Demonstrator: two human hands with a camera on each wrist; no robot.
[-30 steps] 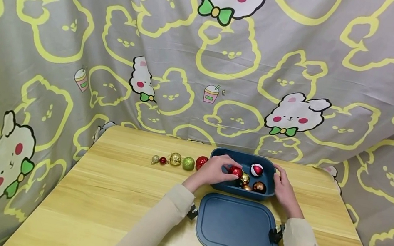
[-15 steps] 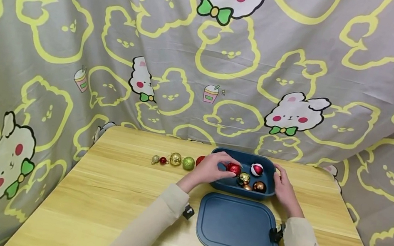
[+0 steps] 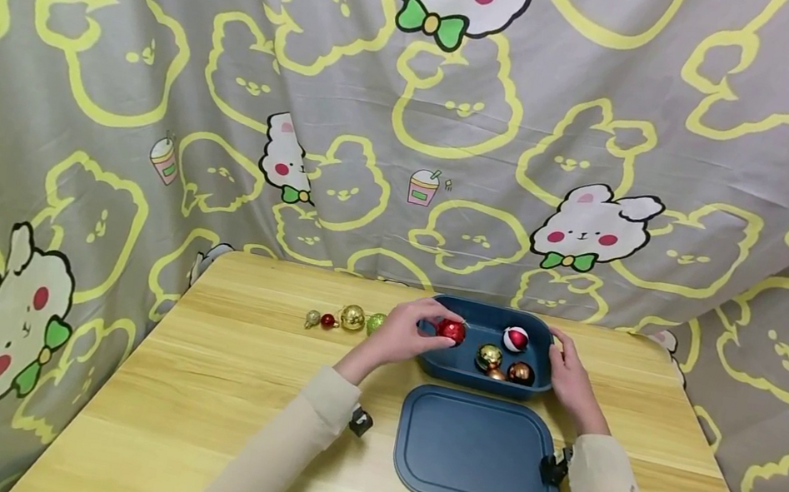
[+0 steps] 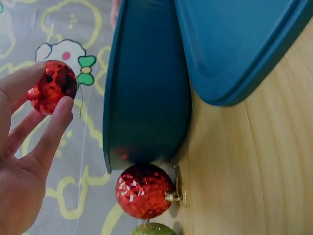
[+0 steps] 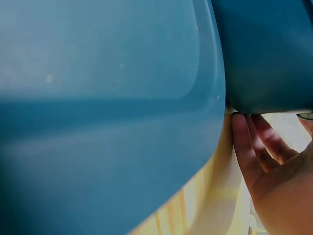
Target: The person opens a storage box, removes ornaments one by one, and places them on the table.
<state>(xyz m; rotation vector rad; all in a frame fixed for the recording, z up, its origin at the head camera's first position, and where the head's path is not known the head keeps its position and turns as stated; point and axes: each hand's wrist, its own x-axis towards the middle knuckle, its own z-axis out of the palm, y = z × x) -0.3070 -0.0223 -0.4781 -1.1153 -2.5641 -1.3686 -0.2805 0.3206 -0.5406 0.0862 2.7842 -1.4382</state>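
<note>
- My left hand, grip pinched on red glitter bauble: above bin rim, nine o'clock side.
- Bauble: likely light, fragile, slippery; best held round its middle.
- My right hand: fingers flat against bin wall, three o'clock.

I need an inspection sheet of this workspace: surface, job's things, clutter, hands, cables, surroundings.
Surface: wooden table, light yellow grain.
Job's things: blue box, open, holding a gold ball, a red-and-white ball and a copper ball; a red ball held over the box's left end; the lid lies flat in front of the box.
Clutter: a row of balls on the table left of the box, with another red ball against the box wall.
Hands: left hand pinches the red ball; right hand rests against the box's right side.
Cables: nothing seen.
Surroundings: grey cloth with bunny prints behind and beside the table.
</note>
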